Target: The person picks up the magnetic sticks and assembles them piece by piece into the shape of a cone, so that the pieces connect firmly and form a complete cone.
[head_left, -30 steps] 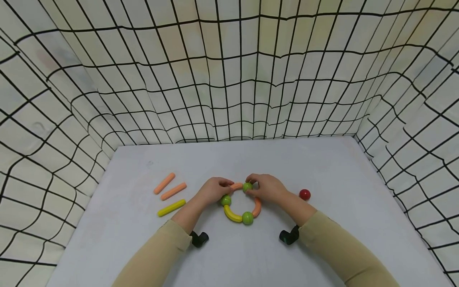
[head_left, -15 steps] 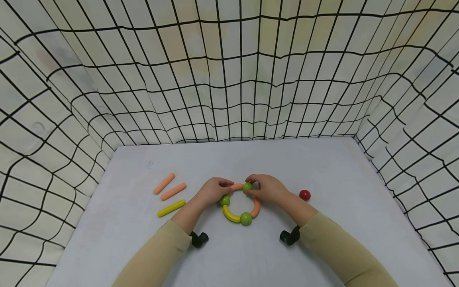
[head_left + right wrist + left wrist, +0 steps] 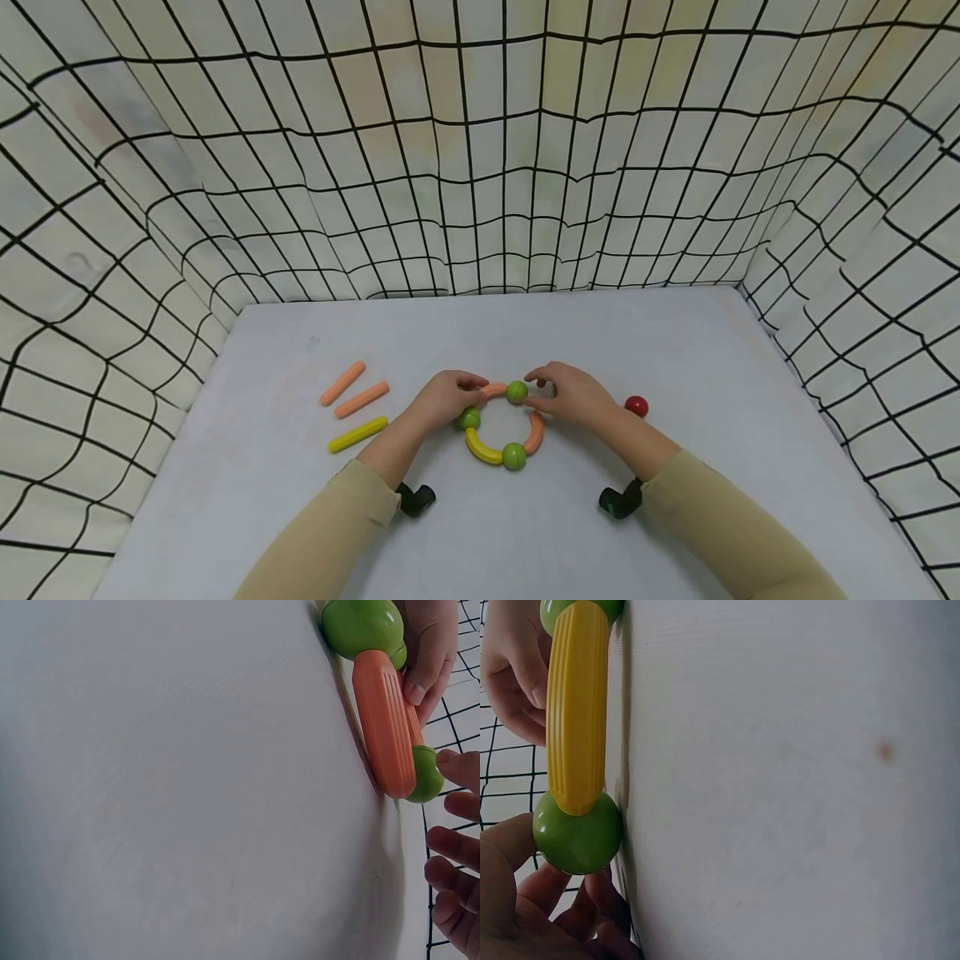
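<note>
On the white table lies a ring of curved sticks and green balls. My left hand [image 3: 448, 397] pinches the upper orange curved stick [image 3: 495, 390], beside the left green ball [image 3: 470, 418]. At the stick's other end sits the top green ball [image 3: 517, 392]. My right hand [image 3: 573, 396] is just right of that ball, fingers loosely bent and holding nothing. A yellow curved stick [image 3: 577, 705] joins the left ball to the lower green ball [image 3: 513, 456]. From there the right orange curved stick [image 3: 382, 724] rises, its upper end free of the top ball.
Left of the ring lie two straight orange sticks [image 3: 343, 383] and a straight yellow stick [image 3: 358, 435]. A red ball [image 3: 637, 407] rests near my right forearm. Black netting [image 3: 480, 167] with pale sheeting behind it surrounds the table's back and sides.
My right hand has let go of the top green ball and moved slightly right, its fingers spreading. The ring's lower part has shifted a little left. My left hand stays on the orange curved stick.
</note>
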The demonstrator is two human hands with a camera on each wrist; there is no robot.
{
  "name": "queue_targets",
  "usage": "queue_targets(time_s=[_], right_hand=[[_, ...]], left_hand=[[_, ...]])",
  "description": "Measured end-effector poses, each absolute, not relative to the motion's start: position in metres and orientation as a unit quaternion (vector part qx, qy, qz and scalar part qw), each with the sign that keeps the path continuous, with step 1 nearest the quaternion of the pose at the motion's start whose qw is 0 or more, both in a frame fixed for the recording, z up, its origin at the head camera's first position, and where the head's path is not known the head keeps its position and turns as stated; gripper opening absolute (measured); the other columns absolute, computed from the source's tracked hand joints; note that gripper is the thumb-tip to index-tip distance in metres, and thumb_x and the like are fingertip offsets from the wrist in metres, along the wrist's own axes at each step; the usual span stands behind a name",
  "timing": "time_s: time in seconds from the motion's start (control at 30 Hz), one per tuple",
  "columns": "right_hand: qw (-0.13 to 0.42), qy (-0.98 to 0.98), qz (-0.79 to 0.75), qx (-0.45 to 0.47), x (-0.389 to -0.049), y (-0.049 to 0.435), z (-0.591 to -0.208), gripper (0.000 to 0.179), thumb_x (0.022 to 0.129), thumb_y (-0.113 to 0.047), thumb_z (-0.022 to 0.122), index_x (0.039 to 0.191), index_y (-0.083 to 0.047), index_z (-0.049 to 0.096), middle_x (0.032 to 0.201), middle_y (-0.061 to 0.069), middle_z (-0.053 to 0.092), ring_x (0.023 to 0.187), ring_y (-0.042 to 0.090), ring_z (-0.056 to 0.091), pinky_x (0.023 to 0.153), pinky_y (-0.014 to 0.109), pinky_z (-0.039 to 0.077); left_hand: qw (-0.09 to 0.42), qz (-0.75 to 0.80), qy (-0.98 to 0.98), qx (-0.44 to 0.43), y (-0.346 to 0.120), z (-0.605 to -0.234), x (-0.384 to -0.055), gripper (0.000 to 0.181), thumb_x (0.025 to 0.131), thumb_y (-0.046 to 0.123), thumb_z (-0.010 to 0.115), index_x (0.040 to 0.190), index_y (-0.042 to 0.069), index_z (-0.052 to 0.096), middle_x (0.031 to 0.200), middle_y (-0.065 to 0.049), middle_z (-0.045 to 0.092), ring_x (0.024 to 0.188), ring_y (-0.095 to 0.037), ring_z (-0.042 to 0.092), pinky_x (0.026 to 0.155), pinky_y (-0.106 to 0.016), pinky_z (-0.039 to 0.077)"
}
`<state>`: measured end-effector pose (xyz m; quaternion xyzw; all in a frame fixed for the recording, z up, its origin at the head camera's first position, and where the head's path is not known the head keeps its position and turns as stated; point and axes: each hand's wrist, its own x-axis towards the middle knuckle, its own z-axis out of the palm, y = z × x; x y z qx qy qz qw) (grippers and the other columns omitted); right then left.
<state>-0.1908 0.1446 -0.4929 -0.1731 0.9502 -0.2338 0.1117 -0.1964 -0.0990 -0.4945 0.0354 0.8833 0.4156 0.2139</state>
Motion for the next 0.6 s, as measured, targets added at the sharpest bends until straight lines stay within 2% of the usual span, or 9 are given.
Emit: queue_targets(time_s=[0.23,0.37,0.6], right_hand=[[0.111,0.944,-0.234,-0.206,-0.182,0.156,-0.489,0.032,0.089,-0.033,0.075,0.119,-0.024,0.071,0.098,-0.008,0.062,0.079,0.01,0.052,0.069,0.027,0.046],[0.124,0.936,-0.241,-0.225,-0.176,0.161,-0.487,0.029,0.089,-0.033,0.075,0.117,-0.026,0.073,0.094,-0.012,0.061,0.078,0.009,0.052,0.069,0.026,0.047],[0.153,0.912,-0.259,-0.28,-0.172,0.172,-0.492,0.026,0.09,-0.029,0.075,0.116,-0.027,0.075,0.092,-0.016,0.061,0.077,0.008,0.052,0.069,0.024,0.047]], left_hand=[[0.215,0.417,0.882,0.036,-0.1,-0.496,-0.197,0.03,0.094,0.028,0.069,0.121,0.016,0.071,0.111,-0.002,0.066,0.092,-0.019,0.056,0.081,-0.034,0.048],[0.222,0.427,0.876,0.035,-0.1,-0.496,-0.198,0.03,0.095,0.028,0.068,0.122,0.015,0.071,0.108,-0.002,0.065,0.089,-0.018,0.056,0.077,-0.032,0.048],[0.223,0.431,0.874,0.03,-0.099,-0.496,-0.197,0.03,0.096,0.027,0.067,0.123,0.014,0.07,0.111,-0.002,0.066,0.09,-0.018,0.057,0.077,-0.031,0.048]])
